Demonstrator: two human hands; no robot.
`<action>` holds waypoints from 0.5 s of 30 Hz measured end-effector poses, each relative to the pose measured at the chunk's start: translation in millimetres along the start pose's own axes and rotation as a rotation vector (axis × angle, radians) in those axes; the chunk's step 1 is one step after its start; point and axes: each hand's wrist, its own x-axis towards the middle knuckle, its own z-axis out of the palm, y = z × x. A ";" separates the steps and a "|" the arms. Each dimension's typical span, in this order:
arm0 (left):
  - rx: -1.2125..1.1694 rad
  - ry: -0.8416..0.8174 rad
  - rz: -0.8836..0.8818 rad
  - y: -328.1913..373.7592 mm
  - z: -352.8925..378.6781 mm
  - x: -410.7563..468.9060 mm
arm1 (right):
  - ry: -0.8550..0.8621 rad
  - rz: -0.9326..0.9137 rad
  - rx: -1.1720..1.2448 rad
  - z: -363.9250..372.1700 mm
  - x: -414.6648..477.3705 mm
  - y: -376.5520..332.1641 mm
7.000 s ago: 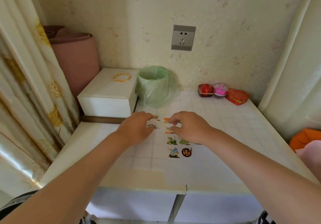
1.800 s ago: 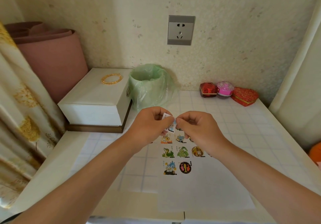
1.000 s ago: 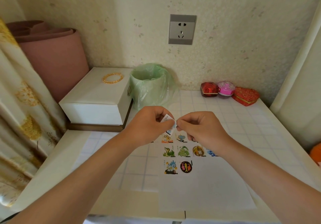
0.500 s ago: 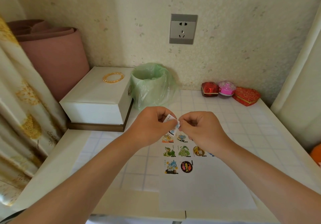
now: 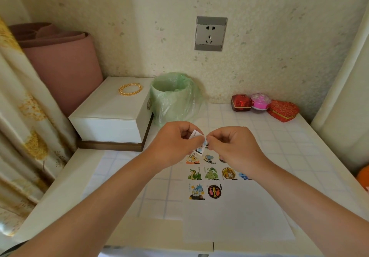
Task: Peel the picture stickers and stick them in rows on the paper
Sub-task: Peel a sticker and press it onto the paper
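A white paper [image 5: 237, 218] lies on the tiled table, with several picture stickers [image 5: 211, 174] stuck on it in rows. Above the paper's far end, my left hand [image 5: 175, 143] pinches a small white sticker piece [image 5: 196, 135] by its left side. My right hand [image 5: 233, 147] pinches the same piece at its right edge, fingertips meeting those of the left hand. Part of the top row of stickers is hidden behind both hands.
A bin lined with a green bag [image 5: 175, 97] stands just behind my hands. A white box [image 5: 111, 115] with a gold bangle [image 5: 130, 89] sits at the left. Three small gift boxes [image 5: 263, 106] stand at the back right. A curtain [image 5: 18, 137] hangs at the left.
My hands lifted from the paper seven seconds ago and now hold the sticker piece above it. Over the last second they have barely moved, only working the piece's edge.
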 end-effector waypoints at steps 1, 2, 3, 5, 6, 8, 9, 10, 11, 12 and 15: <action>0.010 -0.001 0.006 -0.3 0.8 -0.1 | -0.003 -0.027 -0.031 0.6 -0.2 0.9; 0.017 0.000 0.010 -0.6 1.5 -0.2 | -0.008 -0.048 -0.052 1.1 -0.5 2.0; 0.020 0.003 0.012 -0.8 2.1 -0.5 | -0.013 -0.064 -0.064 1.5 -0.5 3.2; 0.017 0.009 0.009 -0.6 2.4 -0.7 | -0.018 -0.075 -0.065 1.8 -0.3 3.8; 0.011 0.009 0.002 -0.4 2.2 -0.6 | -0.019 -0.068 -0.053 1.6 -0.2 3.1; -0.022 0.007 -0.021 -0.4 1.1 0.5 | -0.026 -0.027 -0.005 0.5 0.1 0.8; -0.047 0.001 -0.034 -0.4 0.4 0.7 | -0.032 0.001 0.020 -0.2 0.1 -0.4; -0.072 -0.008 -0.044 -0.1 0.1 0.5 | -0.039 0.025 0.042 -0.6 -0.1 -1.1; -0.093 -0.011 -0.050 -0.3 0.2 0.5 | -0.041 0.044 0.062 -0.3 0.1 -1.3; -0.108 -0.004 -0.049 -0.7 0.8 0.1 | -0.039 0.056 0.081 -0.1 0.1 -1.1; 0.029 0.166 0.018 -6.6 5.0 -0.1 | -0.009 0.080 0.104 0.9 0.5 0.0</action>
